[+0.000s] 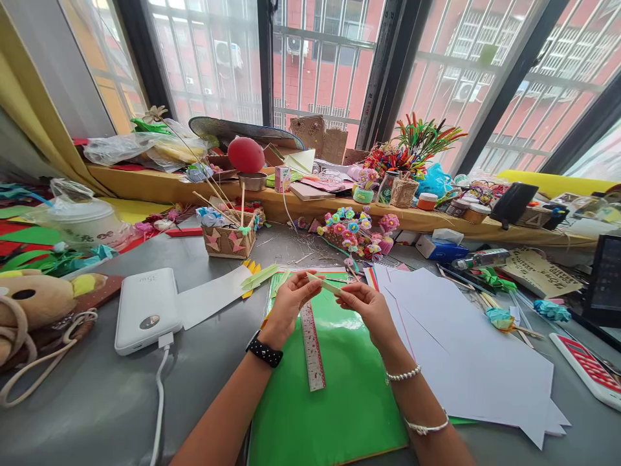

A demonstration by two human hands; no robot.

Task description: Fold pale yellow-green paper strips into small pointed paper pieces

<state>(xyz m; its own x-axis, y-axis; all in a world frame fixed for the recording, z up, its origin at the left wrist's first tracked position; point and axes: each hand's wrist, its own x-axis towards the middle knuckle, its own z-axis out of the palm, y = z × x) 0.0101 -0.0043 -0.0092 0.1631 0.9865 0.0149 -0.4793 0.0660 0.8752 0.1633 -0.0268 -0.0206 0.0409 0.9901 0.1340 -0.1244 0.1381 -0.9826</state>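
Between my two hands is a small folded strip of pale green paper (326,284), held up over a glossy green folder (339,401). My left hand (291,301) pinches its left end between thumb and fingers. At the other end, my right hand (367,307) grips it the same way. Below my hands a patterned ruler (313,349) with a red edge lies on the folder. Just left of the folder's top edge rest some folded light green paper pieces (259,277), with yellow paper pieces (250,285) beside them.
White paper sheets (466,343) are stacked right of the folder. On the left lie a white power bank (148,310) with a cable and a plush toy (43,304). Behind stand a cardboard box (229,241) holding sticks and a bunch of crocheted flowers (359,233). A calculator (589,369) is far right.
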